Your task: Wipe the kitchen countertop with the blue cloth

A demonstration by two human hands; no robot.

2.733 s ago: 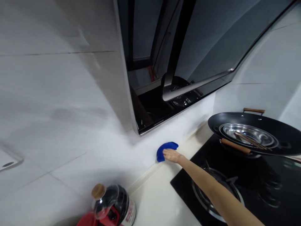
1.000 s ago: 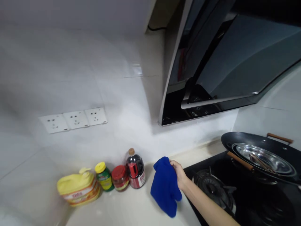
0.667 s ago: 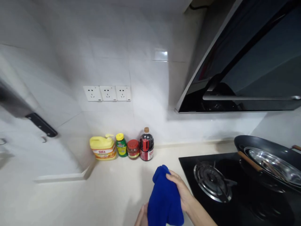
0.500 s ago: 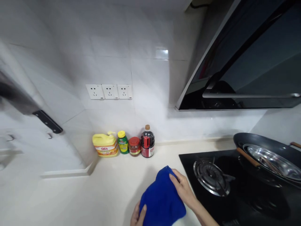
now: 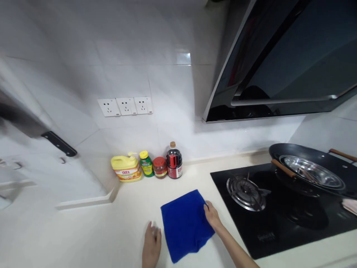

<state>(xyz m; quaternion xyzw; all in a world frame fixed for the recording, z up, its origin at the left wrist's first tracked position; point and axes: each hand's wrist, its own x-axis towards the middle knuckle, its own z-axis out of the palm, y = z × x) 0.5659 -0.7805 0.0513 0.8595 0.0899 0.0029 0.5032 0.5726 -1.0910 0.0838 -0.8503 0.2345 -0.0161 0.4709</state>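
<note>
A blue cloth [image 5: 185, 224] lies spread flat on the pale countertop [image 5: 134, 223], just left of the black gas hob [image 5: 279, 212]. My right hand [image 5: 212, 215] rests on the cloth's right edge, fingers curled onto the fabric. To the cloth's left, my left hand [image 5: 152, 243] lies flat on the counter with fingers stretched out, holding nothing.
Against the tiled wall stand a yellow jug [image 5: 125, 168], a green jar [image 5: 146, 163], a red-lidded jar [image 5: 160, 167] and a dark sauce bottle [image 5: 174, 162]. A black wok [image 5: 315, 171] holding a steel bowl sits on the far burner. A range hood [image 5: 279, 63] hangs overhead. A knife [image 5: 41, 130] hangs left.
The cloth was carried from the wall behind the hob back toward me, taken in both hands, then laid flat on the counter. My left hand has let go of it.
</note>
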